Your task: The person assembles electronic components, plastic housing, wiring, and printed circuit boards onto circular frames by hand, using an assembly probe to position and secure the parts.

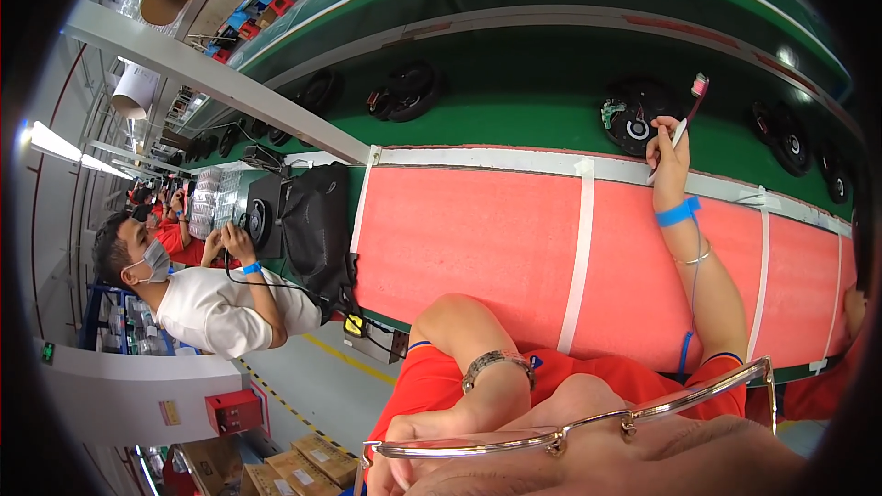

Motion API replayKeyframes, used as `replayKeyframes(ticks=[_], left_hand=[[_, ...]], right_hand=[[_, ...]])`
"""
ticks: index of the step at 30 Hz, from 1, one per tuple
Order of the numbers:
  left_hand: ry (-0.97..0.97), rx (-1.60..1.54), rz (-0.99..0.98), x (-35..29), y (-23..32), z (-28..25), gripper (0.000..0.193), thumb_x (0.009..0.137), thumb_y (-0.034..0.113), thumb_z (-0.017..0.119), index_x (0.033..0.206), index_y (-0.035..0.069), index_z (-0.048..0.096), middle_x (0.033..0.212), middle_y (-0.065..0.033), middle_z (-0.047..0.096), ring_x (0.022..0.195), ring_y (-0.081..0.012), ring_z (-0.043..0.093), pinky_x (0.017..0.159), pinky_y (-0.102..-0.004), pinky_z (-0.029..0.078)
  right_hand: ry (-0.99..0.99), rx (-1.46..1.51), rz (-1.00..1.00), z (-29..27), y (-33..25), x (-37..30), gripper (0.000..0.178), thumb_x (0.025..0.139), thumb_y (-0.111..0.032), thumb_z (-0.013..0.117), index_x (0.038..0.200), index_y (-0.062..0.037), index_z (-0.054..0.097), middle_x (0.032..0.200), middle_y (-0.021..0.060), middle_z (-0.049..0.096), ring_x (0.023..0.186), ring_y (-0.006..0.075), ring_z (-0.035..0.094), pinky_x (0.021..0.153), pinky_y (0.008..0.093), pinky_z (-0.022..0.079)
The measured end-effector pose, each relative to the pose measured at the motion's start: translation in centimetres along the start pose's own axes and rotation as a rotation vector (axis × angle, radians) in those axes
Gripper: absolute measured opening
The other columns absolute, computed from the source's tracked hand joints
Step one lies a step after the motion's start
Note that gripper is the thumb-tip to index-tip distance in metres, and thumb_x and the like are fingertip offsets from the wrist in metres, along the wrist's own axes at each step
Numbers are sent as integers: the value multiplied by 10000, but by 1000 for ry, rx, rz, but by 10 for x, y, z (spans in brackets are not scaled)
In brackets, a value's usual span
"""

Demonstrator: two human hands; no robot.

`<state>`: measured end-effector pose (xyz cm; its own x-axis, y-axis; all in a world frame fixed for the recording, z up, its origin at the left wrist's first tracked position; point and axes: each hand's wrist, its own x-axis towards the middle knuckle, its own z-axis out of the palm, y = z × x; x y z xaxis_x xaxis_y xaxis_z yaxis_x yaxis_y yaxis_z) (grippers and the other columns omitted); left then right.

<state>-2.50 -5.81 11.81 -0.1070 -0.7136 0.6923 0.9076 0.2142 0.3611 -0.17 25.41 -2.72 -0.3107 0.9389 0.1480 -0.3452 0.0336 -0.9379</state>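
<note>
My right hand (672,152) is closed on a toothbrush (700,92) with pink and white bristles and a dark red neck. The bristles point upward; a white length shows at the fingers, and I cannot tell whether it belongs to the same brush. Just left of these fingers lies a round black housing (634,131) with a pale ring and an exposed green circuit board, on the green belt (514,115). A blue wrist strap (678,212) with a thin cord circles the right wrist. My left hand (415,430) is bent back beside my glasses (459,449), its fingers mostly hidden.
A pink bench mat (469,248) with white tape strips spans the front. More round black parts (404,92) sit along the belt. A black bag (312,220) lies left of the mat. A co-worker in white (220,308) handles a part there; a grey post (230,83) slants across.
</note>
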Motion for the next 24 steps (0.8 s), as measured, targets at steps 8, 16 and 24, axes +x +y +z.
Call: replayKeyframes(ticks=[8,16,24], left_hand=[[97,-513,-54,-8,10,24,117,939,68,406,1007,37,495,957,4,474,925,-71,469,806,-196,361],[25,-1093,-103,-8,-3,-34,130,945,95,391,975,20,492,901,-9,466,853,-64,439,771,-189,371],[36,-894,-192,5,-19,-69,155,938,150,425,972,27,513,906,-13,482,864,-79,436,766,-223,380]], right_hand=[[-34,-25,-31,4,-4,-4,166,970,-160,464,1092,-58,512,994,48,575,583,36,439,453,174,291],[-50,-38,-67,4,-11,-10,166,975,-161,458,1092,-53,506,955,41,557,581,35,421,470,174,289],[-62,-20,-74,4,-3,-5,159,956,-173,487,1084,-82,509,951,29,570,572,43,451,471,176,295]])
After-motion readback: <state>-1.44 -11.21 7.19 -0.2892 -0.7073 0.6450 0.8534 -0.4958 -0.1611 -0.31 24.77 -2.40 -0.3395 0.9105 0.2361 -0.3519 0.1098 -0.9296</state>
